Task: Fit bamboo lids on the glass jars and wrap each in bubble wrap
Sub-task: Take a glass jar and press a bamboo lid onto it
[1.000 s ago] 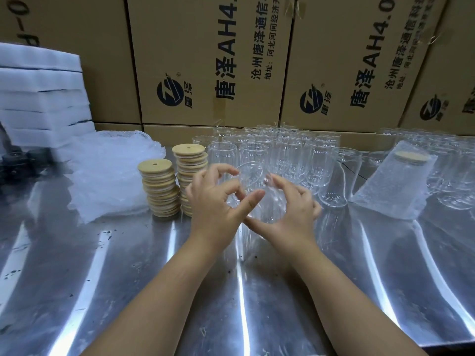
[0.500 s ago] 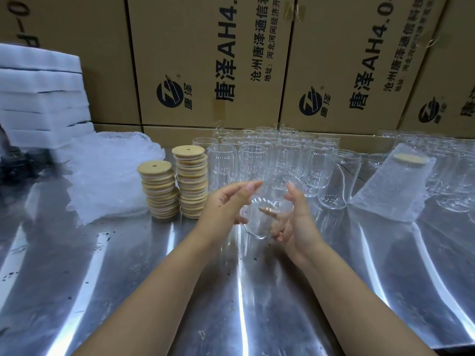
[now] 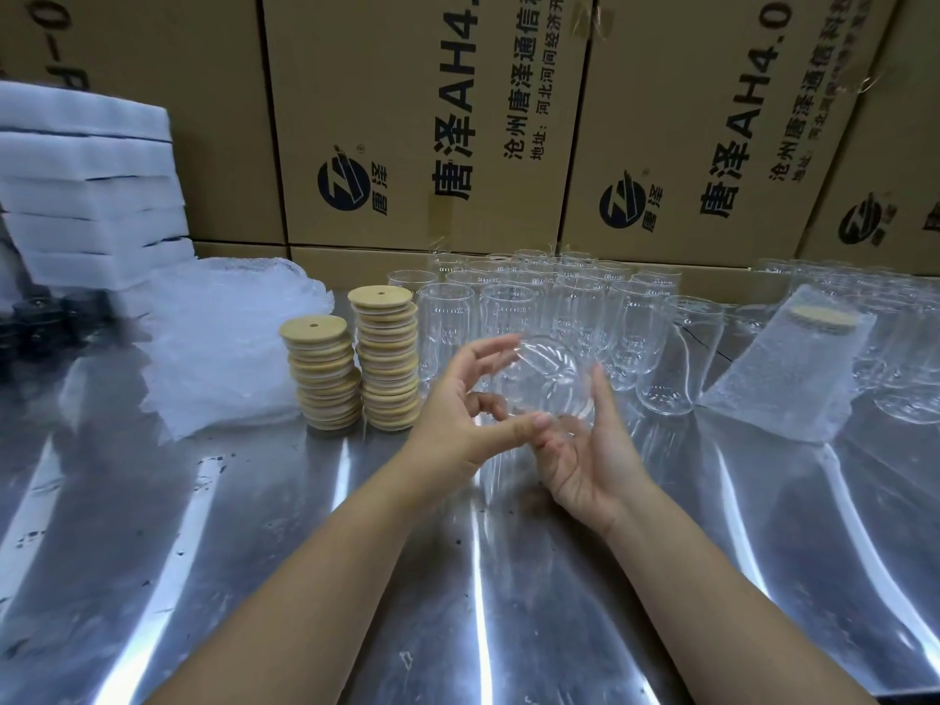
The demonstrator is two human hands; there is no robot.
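Glass jar [image 3: 544, 379] sits tilted just above the table [image 3: 254, 552] between both hands — left hand [image 3: 470, 404] curled round it, right hand [image 3: 592, 450] flat-fingered against its side — no lid on yet, so I'd guess next is freeing a hand for the lid stacks [image 3: 389, 358] nearby.

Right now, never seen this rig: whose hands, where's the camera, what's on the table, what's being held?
No machine: the grips are a person's bare hands, filmed by one head-worn camera looking down. The left grip curls round a clear glass jar; the right grip steadies it with straight fingers. On the steel table: two stacks of bamboo lids, a bubble wrap pile, rows of empty jars, and one lidded, wrapped jar. Cartons stand behind.
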